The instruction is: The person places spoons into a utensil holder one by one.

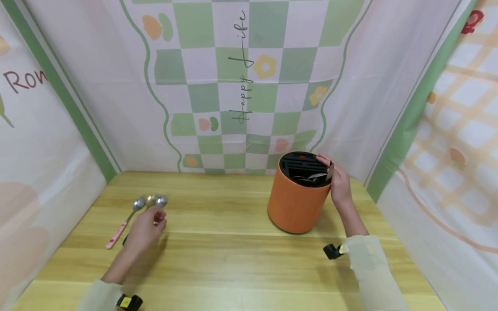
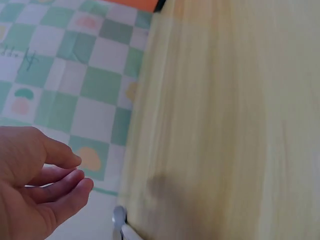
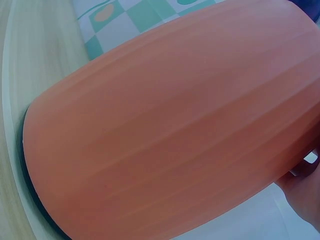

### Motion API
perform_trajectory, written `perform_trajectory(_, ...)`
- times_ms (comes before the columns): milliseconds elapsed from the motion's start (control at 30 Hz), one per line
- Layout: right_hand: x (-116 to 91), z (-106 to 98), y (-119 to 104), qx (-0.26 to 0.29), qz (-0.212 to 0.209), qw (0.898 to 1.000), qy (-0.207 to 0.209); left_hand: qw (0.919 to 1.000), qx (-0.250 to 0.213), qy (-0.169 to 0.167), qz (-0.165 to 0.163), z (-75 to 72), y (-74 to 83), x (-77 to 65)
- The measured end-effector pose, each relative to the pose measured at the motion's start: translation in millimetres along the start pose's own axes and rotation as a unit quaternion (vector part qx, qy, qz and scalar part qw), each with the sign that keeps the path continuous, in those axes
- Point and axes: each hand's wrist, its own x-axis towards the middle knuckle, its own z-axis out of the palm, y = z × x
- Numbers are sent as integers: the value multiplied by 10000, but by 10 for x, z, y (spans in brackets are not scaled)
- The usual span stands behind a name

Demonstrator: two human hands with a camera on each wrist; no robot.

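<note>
My left hand hovers over the spoons with nothing in it; the left wrist view shows its fingers loosely bent, thumb apart from them. Beside it lie a silver spoon with a pink handle, a gold-toned spoon and another silver spoon, their handles partly hidden by the hand. To the right stands an orange knife block, round with a black slotted top. My right hand grips its right rim, fingers over the top edge. Metal utensils show in the block's front opening.
Everything stands on a wooden table. A checkered cloth hangs behind the table's back edge, close behind the knife block. More printed cloth hangs along the right side, and a similar one on the left.
</note>
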Motion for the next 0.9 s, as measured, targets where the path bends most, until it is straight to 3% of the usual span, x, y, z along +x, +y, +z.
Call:
perform_trajectory(233, -2, -1, 17, -30, 31, 10000, 18, 9993, 350, -162, -3, -19, -181, -2)
perform_trajectory(500, -9, 4, -11, 67, 7, 10000, 23, 9934, 478, -827, -628, -34, -295, 15)
perform_trajectory(900, 6, -1, 0, -10, -4, 10000, 45, 9857, 1123, -1111, -579, -4, -393, 105)
